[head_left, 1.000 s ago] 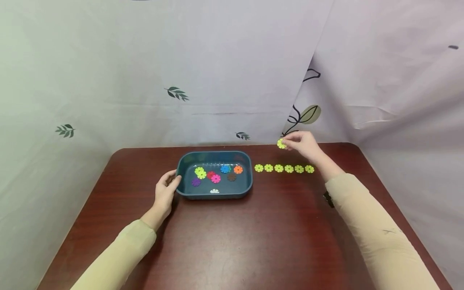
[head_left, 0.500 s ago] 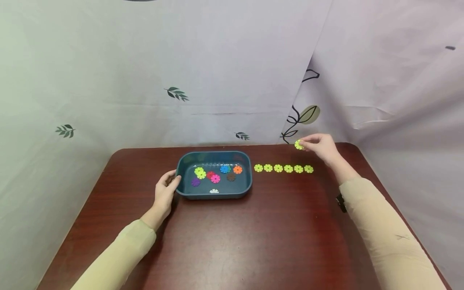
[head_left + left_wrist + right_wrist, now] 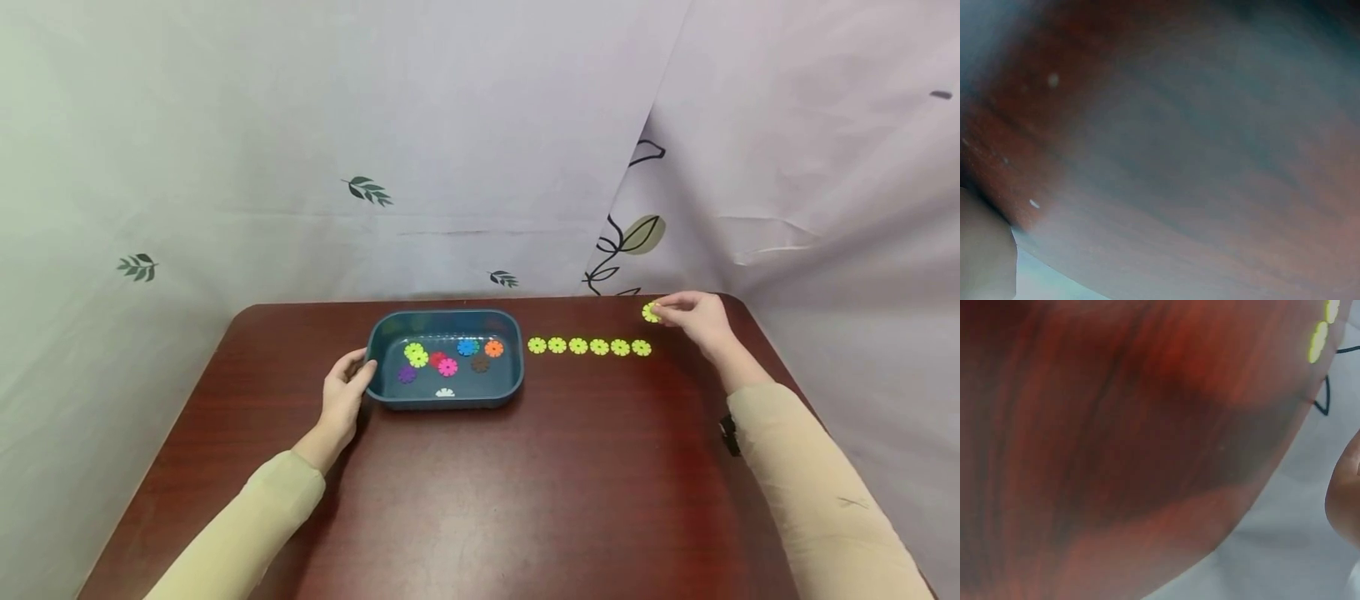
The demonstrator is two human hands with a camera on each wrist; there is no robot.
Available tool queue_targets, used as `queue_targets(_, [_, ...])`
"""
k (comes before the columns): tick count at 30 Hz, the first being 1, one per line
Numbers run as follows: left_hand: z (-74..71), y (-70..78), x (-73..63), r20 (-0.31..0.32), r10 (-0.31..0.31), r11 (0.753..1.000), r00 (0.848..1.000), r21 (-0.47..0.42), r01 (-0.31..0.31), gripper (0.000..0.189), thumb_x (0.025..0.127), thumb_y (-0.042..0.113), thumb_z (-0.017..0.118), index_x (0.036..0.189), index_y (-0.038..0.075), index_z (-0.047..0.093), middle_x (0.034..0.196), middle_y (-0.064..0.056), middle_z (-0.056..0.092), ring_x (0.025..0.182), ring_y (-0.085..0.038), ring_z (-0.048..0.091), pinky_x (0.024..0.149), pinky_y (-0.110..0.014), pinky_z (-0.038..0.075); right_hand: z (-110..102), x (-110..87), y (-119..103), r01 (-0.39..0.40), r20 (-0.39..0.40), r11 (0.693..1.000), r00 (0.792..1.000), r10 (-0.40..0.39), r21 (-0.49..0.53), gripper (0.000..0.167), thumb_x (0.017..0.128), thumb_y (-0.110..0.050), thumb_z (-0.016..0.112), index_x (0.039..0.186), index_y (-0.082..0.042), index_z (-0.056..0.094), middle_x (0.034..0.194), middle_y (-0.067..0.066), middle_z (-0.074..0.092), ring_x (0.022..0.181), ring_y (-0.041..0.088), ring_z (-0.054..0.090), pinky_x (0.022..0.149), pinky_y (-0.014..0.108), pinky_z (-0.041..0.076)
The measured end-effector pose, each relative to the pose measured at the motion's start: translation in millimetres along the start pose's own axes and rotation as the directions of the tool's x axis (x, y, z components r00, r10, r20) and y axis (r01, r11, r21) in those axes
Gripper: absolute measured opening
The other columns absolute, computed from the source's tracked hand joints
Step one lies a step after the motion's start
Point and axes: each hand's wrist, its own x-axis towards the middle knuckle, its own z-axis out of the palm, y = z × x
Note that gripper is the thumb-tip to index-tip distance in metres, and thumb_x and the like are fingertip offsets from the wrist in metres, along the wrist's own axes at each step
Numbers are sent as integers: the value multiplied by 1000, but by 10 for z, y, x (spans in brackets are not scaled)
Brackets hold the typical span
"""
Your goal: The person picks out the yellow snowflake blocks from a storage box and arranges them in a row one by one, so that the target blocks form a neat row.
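My left hand (image 3: 342,396) grips the left wall of a dark blue plastic tray (image 3: 442,403), thumb over the rim. My right hand (image 3: 701,321) pinches a yellow notched snowflake disc (image 3: 649,312) between thumb and fingertips, over the table's back right part. Just in front of it, a straight row of several yellow snowflake discs (image 3: 578,346) runs rightward from the tray. The right wrist view catches two of these row discs (image 3: 1317,342) at its top right corner. Inside the tray lie loose discs, among them yellow ones (image 3: 417,357), an orange one (image 3: 493,348) and a purple one (image 3: 407,375).
Everything stands on a dark red wooden table (image 3: 480,492). Pale cloth with leaf prints (image 3: 450,150) hangs close behind the table's back edge and along both sides. The left wrist view is mostly blurred tabletop (image 3: 1029,137).
My right hand has moved rightward with the yellow snowflake disc, from behind the row's middle to past its right end, and a little lower in view. The left hand and tray stay put.
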Motion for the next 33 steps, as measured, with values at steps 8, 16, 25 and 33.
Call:
queue_targets(8, [-6,11,4,3,-6,1000,1000,17,6,42,106,10,62,144,-7,55,98,24,68,96,4,63,82,-10,53,-68,8,299,-16,7,998,1000,17,-53,40,98,-16,78,123,15,70,73,-31,69,72,-6,70,72,14,58])
queue_targets(16, [-2,17,-4,5,-13,999,1000,30,13,40,107,10,62,143,-7,55,100,22,66,96,4,62,84,-10,53,-116,-9,458,-45,33,999,998,45,4,10,97,-9,78,102,-1,81,71,-27,72,68,-7,69,67,15,58])
queue_targets(25, [-6,6,19,4,-15,999,1000,30,15,42,107,10,62,144,-7,55,98,26,66,97,5,62,85,-10,52,-142,-34,526,-91,68,993,993,96,-79,40,98,-12,78,121,20,68,72,-29,70,69,-7,67,67,14,58])
queue_targets(33, [-6,2,3,3,-2,1000,1000,31,2,42,106,10,62,144,-7,55,100,23,66,97,4,63,85,-10,52,-147,-39,558,-52,85,985,994,66,-163,39,96,-13,80,117,18,70,72,-26,72,68,-8,65,65,15,54])
